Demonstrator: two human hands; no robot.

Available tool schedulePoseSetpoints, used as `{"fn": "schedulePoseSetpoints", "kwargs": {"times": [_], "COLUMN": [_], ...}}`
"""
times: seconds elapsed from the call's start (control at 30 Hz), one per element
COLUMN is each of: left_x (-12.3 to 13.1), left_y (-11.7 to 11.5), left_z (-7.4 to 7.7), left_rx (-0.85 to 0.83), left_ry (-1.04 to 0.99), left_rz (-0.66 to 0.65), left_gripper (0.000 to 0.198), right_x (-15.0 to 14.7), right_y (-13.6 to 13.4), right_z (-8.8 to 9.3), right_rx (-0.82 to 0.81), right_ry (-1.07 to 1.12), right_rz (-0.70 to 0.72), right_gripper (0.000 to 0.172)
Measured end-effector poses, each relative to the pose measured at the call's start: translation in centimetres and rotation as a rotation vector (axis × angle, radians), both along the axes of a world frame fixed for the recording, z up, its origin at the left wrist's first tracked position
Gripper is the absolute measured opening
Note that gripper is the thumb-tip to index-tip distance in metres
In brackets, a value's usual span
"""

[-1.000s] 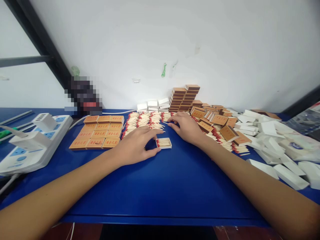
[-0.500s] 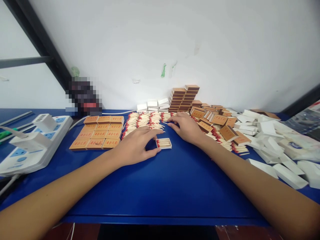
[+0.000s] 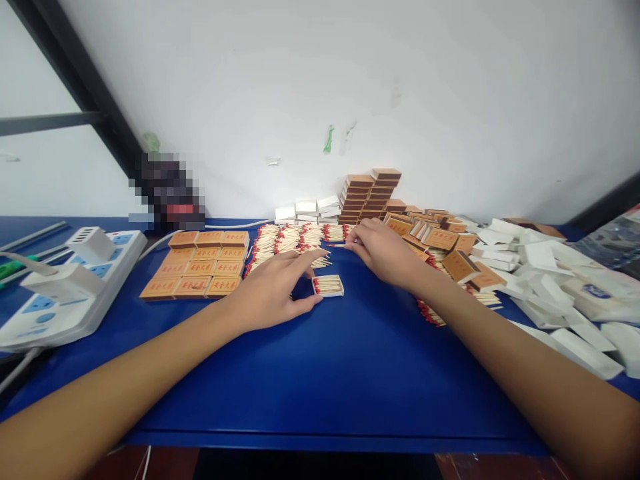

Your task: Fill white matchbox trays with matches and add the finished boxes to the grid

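My left hand (image 3: 277, 291) rests on the table with its thumb and a bent finger about the left end of a small white matchbox tray (image 3: 329, 287). Its index finger stretches out above the tray. Red-headed matches lie side by side inside, heads to the left. Farther back and to the right, my right hand (image 3: 383, 250) pinches a match (image 3: 338, 245) between thumb and fingertips, low over the table. Just behind the left hand, a wide heap of loose matches (image 3: 287, 241) covers the table. More matches (image 3: 431, 313) show beside my right forearm.
Filled-out rows of orange matchboxes (image 3: 200, 263) lie at the left, near a white power strip (image 3: 85, 293). Matchbox sleeves (image 3: 370, 195) stand stacked against the wall, with loose sleeves (image 3: 459, 267) beside them. White trays (image 3: 543, 283) are piled at the right on the blue table (image 3: 320, 380).
My right hand has drawn slightly right, its fingertips now closed on a match. The left hand and the tray have stayed in place.
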State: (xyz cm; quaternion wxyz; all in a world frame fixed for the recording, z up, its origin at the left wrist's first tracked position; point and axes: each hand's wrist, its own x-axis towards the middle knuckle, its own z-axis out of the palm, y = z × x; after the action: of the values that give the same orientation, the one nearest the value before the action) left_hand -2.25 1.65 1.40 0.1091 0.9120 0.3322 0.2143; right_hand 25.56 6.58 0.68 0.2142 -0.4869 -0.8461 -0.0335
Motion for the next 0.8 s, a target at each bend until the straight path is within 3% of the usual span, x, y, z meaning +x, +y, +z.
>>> {"fn": "schedulePoseSetpoints", "kwargs": {"times": [0.17,0.37,0.67,0.8], "left_x": [0.0,-0.1,-0.1,0.0], "left_y": [0.0,0.2,0.1,-0.1], "left_z": [0.0,-0.2,0.0,0.0], "left_rx": [0.020,0.009,-0.006,-0.027], "left_ry": [-0.009,-0.003,-0.016,-0.016], "left_rz": [0.004,0.029,0.021,0.010], "left_gripper": [0.072,0.079,0.078,0.076], "right_x": [-1.0,-2.6,-2.5,-1.6], "right_y": [-3.0,-5.4,-5.7,-3.8], "right_z": [1.9,1.8,2.0,1.1], "right_rx": [-0.083,-0.172,-0.204,-0.077], "right_ry": [0.072,0.041,0.047,0.082], "right_rz": [0.158,0.291,0.283,0.136], "right_gripper": [0.014,0.016,0.012,0.012]}}
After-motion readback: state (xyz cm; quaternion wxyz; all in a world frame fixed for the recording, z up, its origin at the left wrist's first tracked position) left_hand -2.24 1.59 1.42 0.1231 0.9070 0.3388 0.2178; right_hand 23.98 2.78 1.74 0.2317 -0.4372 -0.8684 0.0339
